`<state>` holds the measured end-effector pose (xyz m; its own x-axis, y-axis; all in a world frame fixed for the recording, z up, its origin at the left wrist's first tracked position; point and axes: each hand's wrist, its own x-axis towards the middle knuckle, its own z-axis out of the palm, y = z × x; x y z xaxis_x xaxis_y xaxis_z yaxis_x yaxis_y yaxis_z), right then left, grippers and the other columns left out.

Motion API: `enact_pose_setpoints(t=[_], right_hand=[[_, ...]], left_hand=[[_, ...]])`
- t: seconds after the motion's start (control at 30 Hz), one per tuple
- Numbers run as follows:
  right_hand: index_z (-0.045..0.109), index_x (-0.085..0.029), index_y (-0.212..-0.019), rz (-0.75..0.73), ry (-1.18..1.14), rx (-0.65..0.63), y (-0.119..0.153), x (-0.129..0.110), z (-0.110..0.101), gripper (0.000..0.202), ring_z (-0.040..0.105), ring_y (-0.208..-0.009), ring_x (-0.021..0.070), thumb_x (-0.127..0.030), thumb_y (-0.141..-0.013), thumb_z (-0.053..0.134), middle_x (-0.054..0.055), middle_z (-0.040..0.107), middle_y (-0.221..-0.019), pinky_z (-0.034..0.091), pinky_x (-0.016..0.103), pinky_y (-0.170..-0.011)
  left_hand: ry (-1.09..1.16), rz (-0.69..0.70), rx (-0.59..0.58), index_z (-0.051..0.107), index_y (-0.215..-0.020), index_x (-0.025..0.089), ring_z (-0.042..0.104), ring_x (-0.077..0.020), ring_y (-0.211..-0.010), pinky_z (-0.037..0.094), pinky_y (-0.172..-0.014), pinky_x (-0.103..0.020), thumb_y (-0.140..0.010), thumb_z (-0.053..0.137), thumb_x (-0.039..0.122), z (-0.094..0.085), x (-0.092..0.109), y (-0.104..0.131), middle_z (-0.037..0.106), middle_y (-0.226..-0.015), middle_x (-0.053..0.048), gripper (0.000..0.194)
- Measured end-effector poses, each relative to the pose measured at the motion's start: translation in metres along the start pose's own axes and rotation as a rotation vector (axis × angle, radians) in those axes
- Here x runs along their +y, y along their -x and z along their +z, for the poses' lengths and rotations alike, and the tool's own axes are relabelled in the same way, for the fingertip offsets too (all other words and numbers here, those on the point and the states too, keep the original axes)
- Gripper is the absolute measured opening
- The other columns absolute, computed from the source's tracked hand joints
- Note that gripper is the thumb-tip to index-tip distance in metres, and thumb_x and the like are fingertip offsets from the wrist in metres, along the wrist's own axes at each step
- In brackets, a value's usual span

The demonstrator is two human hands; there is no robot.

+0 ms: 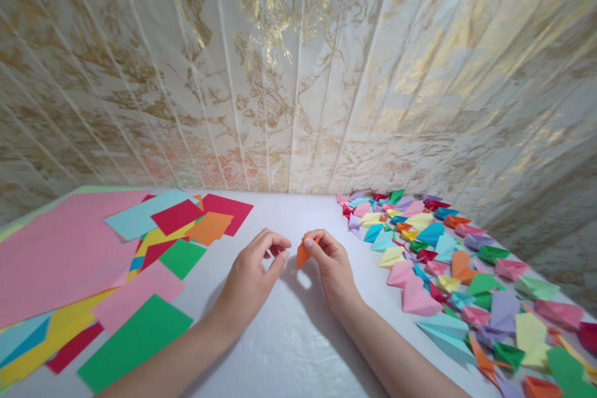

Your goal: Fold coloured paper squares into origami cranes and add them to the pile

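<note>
My right hand point(332, 261) pinches a small folded piece of orange paper point(304, 254) between thumb and fingers, above the middle of the white table point(289, 336). Just to the left of it, my left hand point(259, 270) is raised with its fingers curved and a gap between thumb and fingertips. Nothing shows between those fingers, and they do not touch the orange paper.
Flat coloured sheets overlap on the left, among them a large pink sheet point(69, 249) and a green one point(135, 345). Many folded paper pieces point(420, 295) cover the right side. Behind the table hangs a gold-patterned curtain point(280, 74).
</note>
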<state>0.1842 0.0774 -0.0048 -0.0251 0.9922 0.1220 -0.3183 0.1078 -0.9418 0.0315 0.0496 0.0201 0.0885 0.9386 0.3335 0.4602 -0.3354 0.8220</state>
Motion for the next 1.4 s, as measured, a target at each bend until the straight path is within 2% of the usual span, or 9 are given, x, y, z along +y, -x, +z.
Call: enact_pose_setpoints(t=[0.17,0.47,0.67,0.83,1.0,1.4], right_hand=[[0.068,-0.020,-0.075,-0.033,0.156,-0.094,0.006,0.003,0.002,0.020,0.052,-0.069,0.0151,-0.039,-0.075,0.074,0.000,0.063,-0.072,0.040,0.028,-0.069],[0.069,-0.020,-0.075,-0.081,0.204,-0.112,0.006,0.004,0.001,0.015,0.054,-0.071,0.0161,-0.035,-0.078,0.073,0.001,0.065,-0.075,0.042,0.029,-0.070],[0.068,-0.022,-0.071,-0.174,0.319,-0.117,0.009,-0.002,0.002,0.014,0.053,-0.069,0.0152,-0.029,-0.083,0.069,-0.001,0.063,-0.072,0.040,0.028,-0.068],[0.067,-0.022,-0.071,-0.313,0.479,-0.171,0.010,-0.008,0.001,0.016,0.053,-0.069,0.0166,-0.028,-0.086,0.066,0.000,0.062,-0.071,0.040,0.029,-0.067],[0.066,-0.022,-0.076,-0.444,0.609,-0.206,0.010,-0.007,-0.001,0.013,0.055,-0.074,0.0183,-0.022,-0.089,0.063,0.002,0.061,-0.075,0.040,0.030,-0.069],[0.064,-0.021,-0.081,-0.553,0.702,-0.214,0.009,-0.004,-0.003,0.010,0.055,-0.073,0.0172,-0.018,-0.091,0.062,0.001,0.061,-0.076,0.041,0.029,-0.068]], left_hand=[[0.054,0.039,0.004,0.062,-0.083,0.022,0.059,-0.0172,-0.082,0.043,-0.077,-0.028,-0.088,0.054,0.026,-0.005,0.009,-0.002,0.064,-0.084,0.001,0.010],[0.105,-0.021,0.059,0.061,-0.082,0.022,0.058,-0.0174,-0.077,0.043,-0.075,-0.028,-0.084,0.059,0.030,-0.003,0.003,-0.003,0.063,-0.080,0.002,0.008],[0.121,-0.047,-0.005,0.063,-0.082,0.022,0.058,-0.0171,-0.079,0.042,-0.077,-0.028,-0.086,0.058,0.031,-0.005,0.004,-0.003,0.064,-0.079,0.002,0.011],[0.130,-0.099,-0.041,0.060,-0.076,0.022,0.056,-0.0172,-0.075,0.040,-0.076,-0.029,-0.084,0.061,0.036,-0.005,0.005,-0.003,0.062,-0.074,0.003,0.016],[0.113,-0.139,-0.034,0.059,-0.070,0.022,0.055,-0.0165,-0.071,0.039,-0.073,-0.029,-0.085,0.062,0.041,-0.004,0.001,-0.003,0.060,-0.068,0.004,0.024],[0.061,-0.082,0.021,0.062,-0.070,0.021,0.055,-0.0160,-0.071,0.039,-0.072,-0.027,-0.085,0.061,0.038,-0.003,-0.002,-0.003,0.061,-0.069,0.004,0.022]])
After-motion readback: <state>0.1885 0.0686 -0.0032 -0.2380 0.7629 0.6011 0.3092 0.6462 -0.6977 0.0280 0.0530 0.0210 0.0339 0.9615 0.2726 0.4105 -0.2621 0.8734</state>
